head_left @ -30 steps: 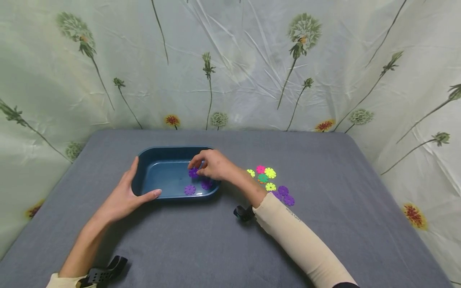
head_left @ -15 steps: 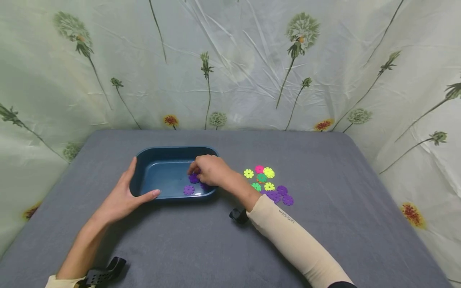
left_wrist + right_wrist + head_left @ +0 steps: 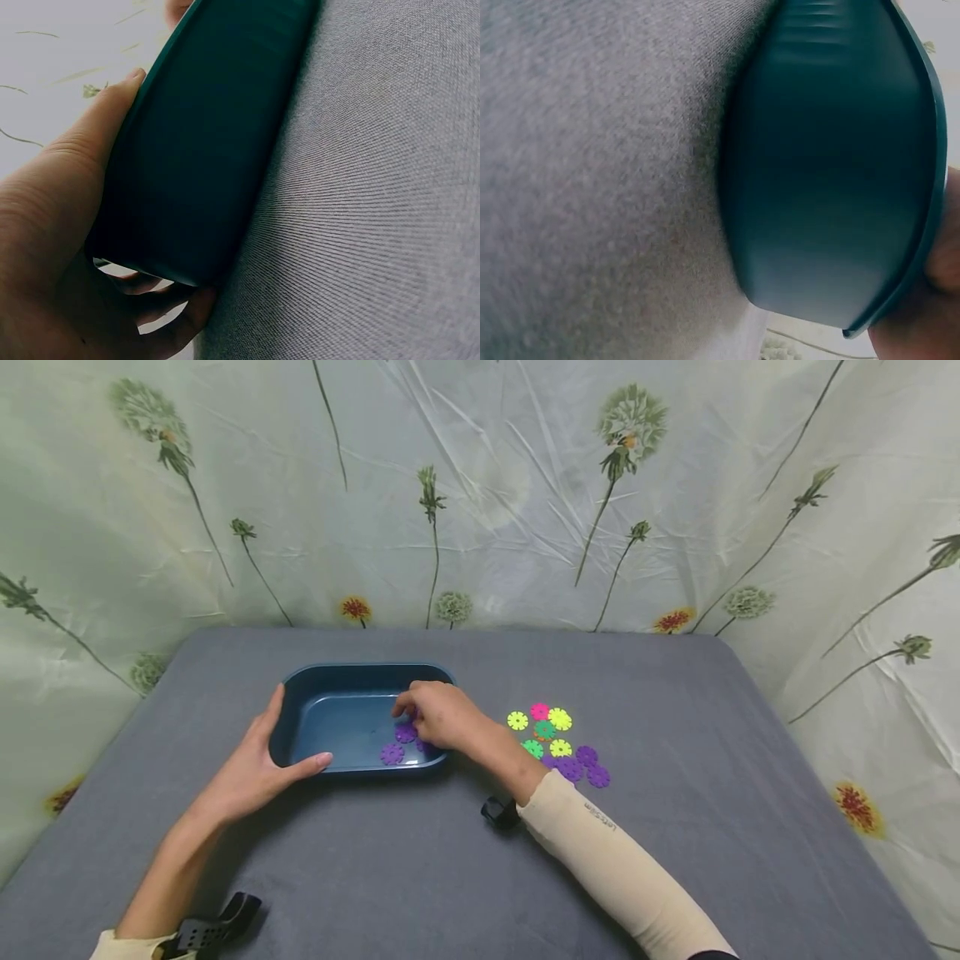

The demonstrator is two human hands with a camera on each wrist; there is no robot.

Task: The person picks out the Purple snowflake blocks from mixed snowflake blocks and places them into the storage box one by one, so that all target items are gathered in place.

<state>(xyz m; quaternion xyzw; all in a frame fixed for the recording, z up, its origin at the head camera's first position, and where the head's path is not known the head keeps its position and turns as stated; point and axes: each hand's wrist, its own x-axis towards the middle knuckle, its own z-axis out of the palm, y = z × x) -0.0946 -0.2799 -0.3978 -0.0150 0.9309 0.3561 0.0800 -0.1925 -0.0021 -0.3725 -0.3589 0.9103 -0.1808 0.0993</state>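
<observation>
Dandelion-print curtain [image 3: 510,568] backs a gray table [image 3: 675,860]: center left, purple discs [image 3: 391,752] lie in a tray [image 3: 348,728], right hand [image 3: 447,714] curled, pinch unclear; multicolored discs [image 3: 560,746], center right, remain outside. Left-wrist view: left hand [image 3: 56,232] grips tray end. Right-wrist view: fingertips hidden.

The kind of room is unclear — a grey-covered table [image 3: 405,860] before a dandelion-print curtain [image 3: 510,527].

Soft light fills the head view; both wrist views show the tray [image 3: 202,142] darkly shadowed.
</observation>
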